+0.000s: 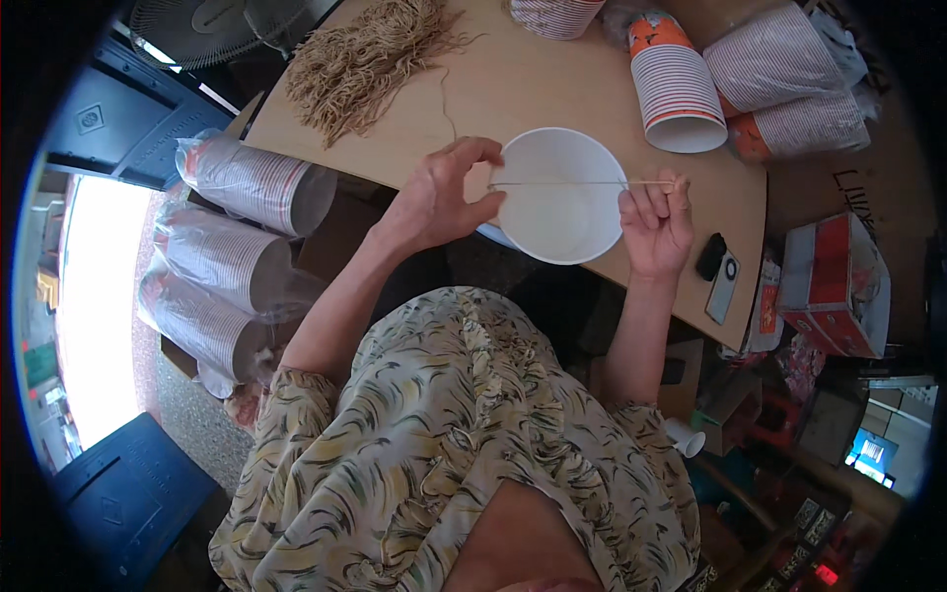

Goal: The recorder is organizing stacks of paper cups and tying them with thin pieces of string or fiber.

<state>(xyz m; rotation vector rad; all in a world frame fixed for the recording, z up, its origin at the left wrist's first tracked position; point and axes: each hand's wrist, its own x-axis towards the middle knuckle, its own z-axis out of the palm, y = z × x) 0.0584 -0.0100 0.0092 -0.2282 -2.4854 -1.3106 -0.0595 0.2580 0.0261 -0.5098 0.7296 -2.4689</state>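
A large white paper tub (560,222) faces me with its open mouth, at the near edge of the table. My left hand (439,197) curves round the tub's left rim, thumb below and fingers above, with a gap between them. A thin pale cord (562,184) runs taut across the mouth from the left rim to beyond the right one. My right hand (659,225) pinches the cord's right end between thumb and forefinger, its other fingers curled near the rim. At the far left of the table lies a tangled heap of tan cords (367,64).
Stacked striped tubs (679,94) lie at the back right, with bagged stacks (774,59) beside them. More bagged stacks (222,261) are left of the table. A phone (723,289) and a dark object (710,257) lie near the right edge. A red-and-white box (834,286) stands beyond.
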